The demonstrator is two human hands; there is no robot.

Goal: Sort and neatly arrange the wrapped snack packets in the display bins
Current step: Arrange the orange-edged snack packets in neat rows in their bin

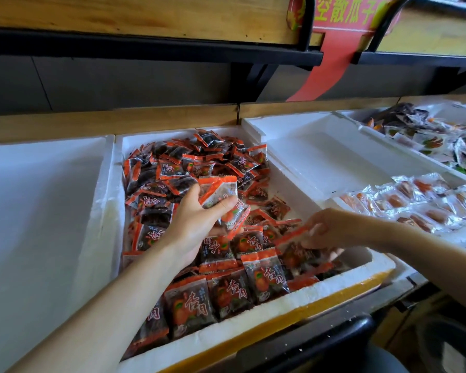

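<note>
Shop shelving [145, 47]; white foam bin [280, 300] heaped with orange-and-black packets [189, 160]. The left hand [197, 219] clasps a small bunch [221, 195] above them, apparently stock for the front row [226, 289]. The right hand [331, 230] pinches one packet [293, 235] there, likely seating it.

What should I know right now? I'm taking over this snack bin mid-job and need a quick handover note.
Left hand: grips a small bunch of packets above the middle foam bin.
Right hand: pinches a single packet at the bin's near right side.
Done: front rows lie lined up, labels showing.
Left: the loose heap at the back is unsorted. Probably place the held packets first, then extend the rows backward.
</note>
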